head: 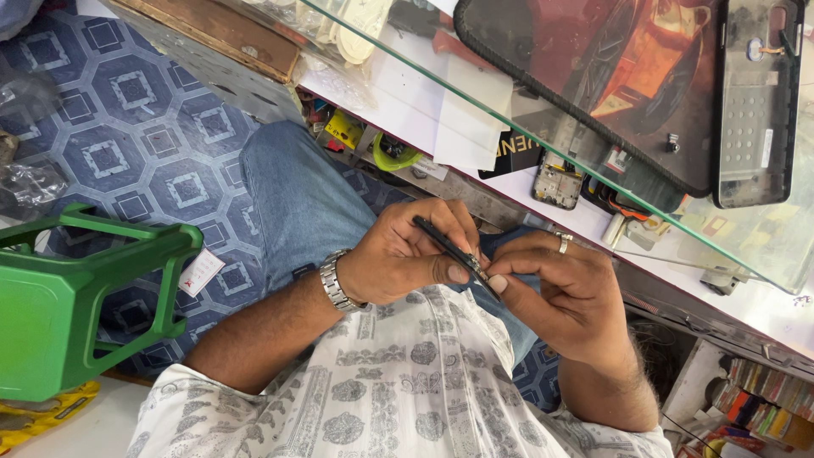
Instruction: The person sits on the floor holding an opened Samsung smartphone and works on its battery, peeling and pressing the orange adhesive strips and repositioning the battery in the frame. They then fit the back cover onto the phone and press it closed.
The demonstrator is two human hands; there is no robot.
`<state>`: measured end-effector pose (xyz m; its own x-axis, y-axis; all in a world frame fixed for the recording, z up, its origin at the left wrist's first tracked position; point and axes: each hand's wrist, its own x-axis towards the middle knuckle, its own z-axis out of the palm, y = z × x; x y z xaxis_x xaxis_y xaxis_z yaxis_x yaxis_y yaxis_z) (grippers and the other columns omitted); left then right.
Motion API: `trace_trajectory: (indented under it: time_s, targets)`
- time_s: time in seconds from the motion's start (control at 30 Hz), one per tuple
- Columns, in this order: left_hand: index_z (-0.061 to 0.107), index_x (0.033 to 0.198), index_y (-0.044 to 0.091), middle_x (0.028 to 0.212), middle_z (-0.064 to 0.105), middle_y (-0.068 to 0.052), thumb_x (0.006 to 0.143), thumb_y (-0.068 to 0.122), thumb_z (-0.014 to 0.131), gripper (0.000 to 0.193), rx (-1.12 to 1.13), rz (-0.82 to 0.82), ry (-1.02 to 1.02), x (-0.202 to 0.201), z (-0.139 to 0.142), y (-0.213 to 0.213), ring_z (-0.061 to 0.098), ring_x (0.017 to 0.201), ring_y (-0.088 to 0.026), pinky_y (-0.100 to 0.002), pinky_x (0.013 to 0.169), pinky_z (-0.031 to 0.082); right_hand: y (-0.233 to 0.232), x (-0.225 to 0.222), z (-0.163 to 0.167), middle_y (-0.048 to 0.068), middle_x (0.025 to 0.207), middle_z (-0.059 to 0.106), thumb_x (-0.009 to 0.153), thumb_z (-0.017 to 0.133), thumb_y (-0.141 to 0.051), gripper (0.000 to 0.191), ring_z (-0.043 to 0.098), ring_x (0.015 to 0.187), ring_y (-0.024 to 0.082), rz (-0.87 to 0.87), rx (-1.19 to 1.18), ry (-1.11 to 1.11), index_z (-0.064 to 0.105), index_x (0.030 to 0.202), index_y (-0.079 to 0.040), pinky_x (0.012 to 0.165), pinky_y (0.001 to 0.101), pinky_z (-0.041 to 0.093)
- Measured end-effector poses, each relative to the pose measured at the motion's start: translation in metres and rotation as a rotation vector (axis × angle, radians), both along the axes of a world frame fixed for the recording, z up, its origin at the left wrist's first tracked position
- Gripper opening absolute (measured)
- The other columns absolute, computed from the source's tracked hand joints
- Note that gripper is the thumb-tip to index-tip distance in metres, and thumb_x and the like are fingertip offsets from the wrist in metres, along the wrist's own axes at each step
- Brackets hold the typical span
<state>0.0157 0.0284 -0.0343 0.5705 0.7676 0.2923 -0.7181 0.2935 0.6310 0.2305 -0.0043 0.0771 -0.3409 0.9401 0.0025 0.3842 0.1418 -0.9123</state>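
My left hand [407, 254], with a metal watch [333, 282] on its wrist, is shut on thin black tweezers [441, 242] held between thumb and fingers. The tweezer tips meet a tiny metallic part [483, 276], which my right hand [564, 293] pinches between thumb and forefinger. A ring sits on one finger of the right hand. Both hands are held over my lap, above my patterned white shirt [398, 382] and blue jeans [297, 195]. The part is too small to identify.
A glass counter [509, 127] runs across the upper right, with a dark mat bearing a red car picture [610, 68], an opened black phone shell [755, 102] and a small circuit board [555, 182]. A green plastic stool [76, 297] stands on the patterned floor at left.
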Motion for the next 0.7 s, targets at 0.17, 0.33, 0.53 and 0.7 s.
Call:
trace_trajectory:
  time_s: [0.17, 0.33, 0.53, 0.7]
  targets:
    - [0.062, 0.111, 0.004, 0.112, 0.063, -0.009, 0.098, -0.009, 0.072, 0.022, -0.011, -0.006, -0.022, 0.0011, -0.0007, 0.0003, 0.07, 0.105, -0.014, -0.027, 0.093, 0.061, -0.0002, 0.0011, -0.0017, 0.006, 0.092, 0.074, 0.085, 0.075, 0.003, 0.013, 0.056, 0.065, 0.004, -0.009, -0.014, 0.009, 0.076, 0.097, -0.001, 0.051, 0.021, 0.034]
    - [0.062, 0.111, 0.005, 0.112, 0.063, -0.009, 0.098, -0.009, 0.072, 0.022, -0.018, -0.01, -0.024, 0.0013, -0.001, 0.0, 0.07, 0.105, -0.014, -0.027, 0.093, 0.061, 0.0001, 0.0011, -0.0018, 0.006, 0.093, 0.074, 0.086, 0.074, 0.003, 0.012, 0.06, 0.07, 0.005, 0.01, 0.009, 0.021, 0.075, 0.098, -0.001, 0.055, 0.0211, 0.039]
    - [0.061, 0.111, 0.004, 0.112, 0.063, -0.009, 0.098, -0.009, 0.072, 0.021, -0.016, -0.008, -0.017, 0.0017, -0.0014, 0.0001, 0.07, 0.106, -0.014, -0.027, 0.093, 0.061, 0.0001, 0.0005, -0.0007, 0.007, 0.093, 0.074, 0.086, 0.074, 0.004, 0.013, 0.062, 0.072, 0.007, 0.005, -0.001, 0.01, 0.075, 0.097, 0.0, 0.057, 0.0214, 0.041]
    - [0.061, 0.11, 0.004, 0.113, 0.063, -0.009, 0.098, -0.008, 0.073, 0.02, -0.009, 0.002, -0.002, 0.0012, -0.0021, 0.0, 0.069, 0.103, -0.013, -0.026, 0.091, 0.061, -0.0005, -0.0011, -0.0006, 0.008, 0.095, 0.074, 0.086, 0.073, 0.005, 0.013, 0.065, 0.077, 0.008, 0.001, -0.016, 0.052, 0.075, 0.099, 0.001, 0.061, 0.0217, 0.044]
